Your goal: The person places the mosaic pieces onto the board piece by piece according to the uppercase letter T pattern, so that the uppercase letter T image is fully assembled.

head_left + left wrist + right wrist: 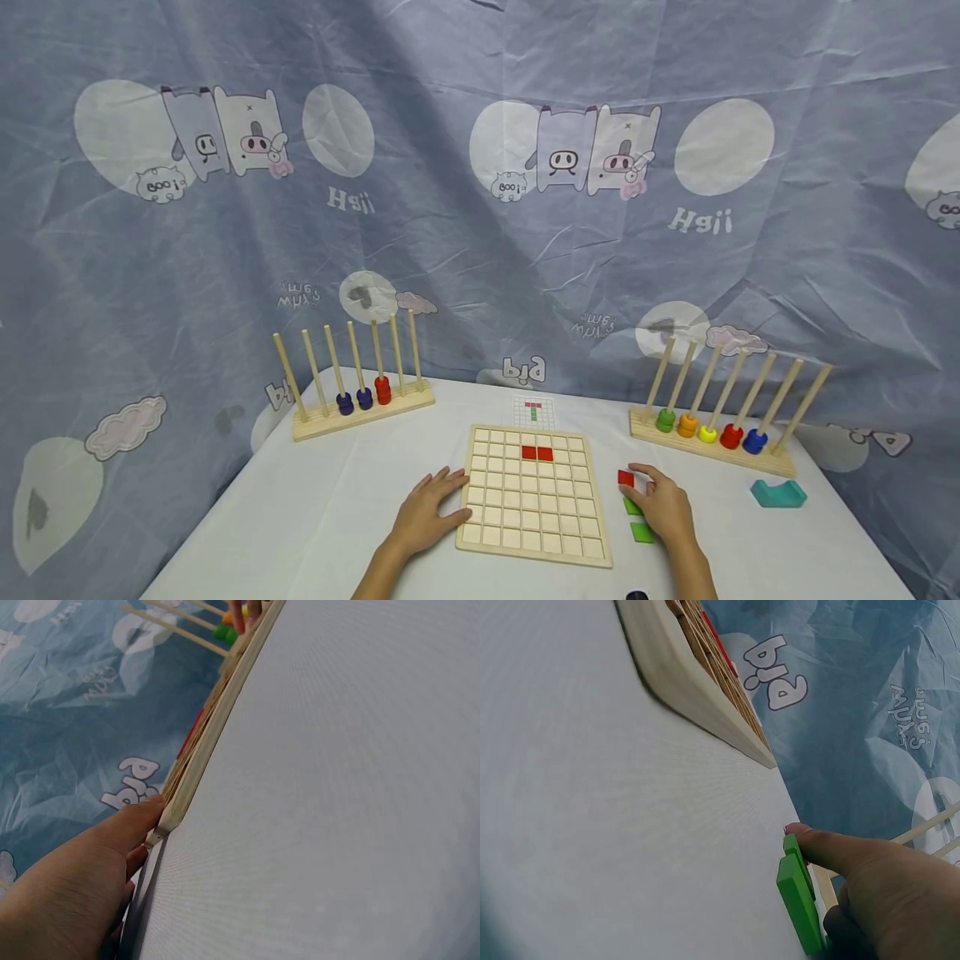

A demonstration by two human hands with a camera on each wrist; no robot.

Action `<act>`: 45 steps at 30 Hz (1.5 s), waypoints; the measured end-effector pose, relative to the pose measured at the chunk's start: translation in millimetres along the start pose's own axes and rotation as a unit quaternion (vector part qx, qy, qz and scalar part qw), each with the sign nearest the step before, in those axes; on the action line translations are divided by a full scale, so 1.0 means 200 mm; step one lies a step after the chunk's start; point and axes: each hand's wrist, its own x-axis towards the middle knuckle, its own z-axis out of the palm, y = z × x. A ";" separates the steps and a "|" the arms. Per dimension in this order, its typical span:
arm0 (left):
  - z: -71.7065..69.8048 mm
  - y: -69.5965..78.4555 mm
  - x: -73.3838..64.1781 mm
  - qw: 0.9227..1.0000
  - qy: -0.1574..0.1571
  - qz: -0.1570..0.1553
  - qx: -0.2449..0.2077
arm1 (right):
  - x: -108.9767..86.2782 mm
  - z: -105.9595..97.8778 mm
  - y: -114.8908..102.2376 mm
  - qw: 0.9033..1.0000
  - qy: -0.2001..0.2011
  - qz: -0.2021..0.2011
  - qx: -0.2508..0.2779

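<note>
A wooden grid board (pixel 525 554) lies on the table, with red square tiles (pixel 529 452) side by side in its upper part. My left hand (pixel 426 515) rests along the board's left edge, fingers spread and thumb at the rim. Right of the board, my right hand (pixel 666 505) pinches a loose red tile (pixel 626 477) between thumb and forefinger. Under and beside that hand lie green tiles (pixel 642 532), which show thick and close to the thumb in the right wrist view. The hand hides part of the nearer-to-red one.
A pattern card (pixel 533 412) with a red and green T lies behind the board. Peg racks with coloured beads stand back left (pixel 363 423) and back right (pixel 712 447). A teal block (pixel 778 493) sits far right. A dark round object (pixel 637 595) shows at the front edge.
</note>
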 end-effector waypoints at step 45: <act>-0.01 0.01 0.00 1.000 -0.003 0.002 -0.001 | 0.00 -0.01 -0.01 1.000 -0.027 0.014 -0.006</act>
